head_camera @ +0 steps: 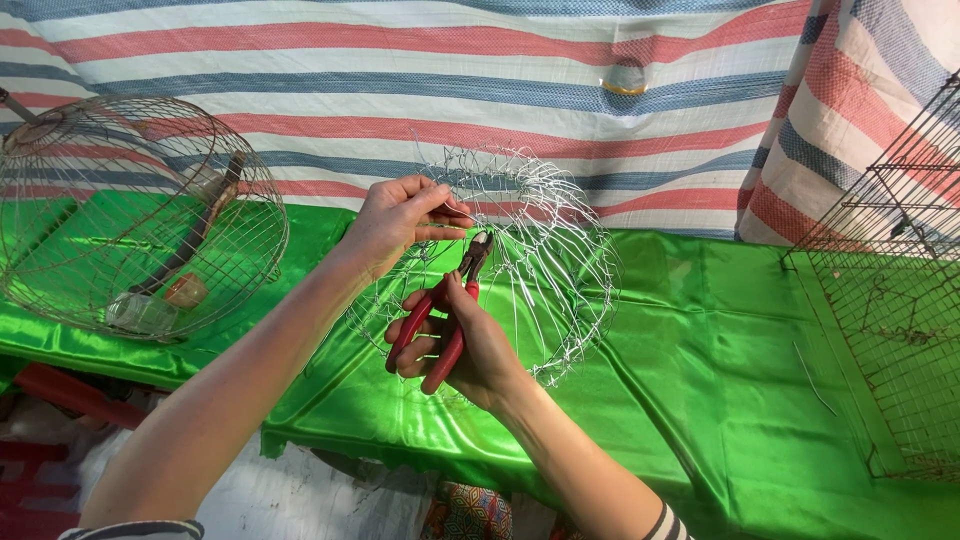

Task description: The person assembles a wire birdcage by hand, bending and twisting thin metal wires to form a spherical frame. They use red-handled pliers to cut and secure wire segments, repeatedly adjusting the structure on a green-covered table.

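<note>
My left hand (pixel 398 222) pinches the rim of a round, dome-shaped basket of thin silver wire (pixel 560 250) that stands tilted over the green cloth. My right hand (pixel 470 350) is closed around the red handles of a pair of pliers (pixel 440 315). The dark jaws of the pliers point up to the wire right beside my left fingertips. Both forearms reach in from the bottom of the view, crossing below the basket.
A shiny green cloth (pixel 700 380) covers the table. A finished round wire cage (pixel 140 215) with small items inside sits at the left. A rectangular wire-mesh cage (pixel 890 300) stands at the right. A striped tarp (pixel 400 90) hangs behind. A short loose wire (pixel 815 380) lies near the right cage.
</note>
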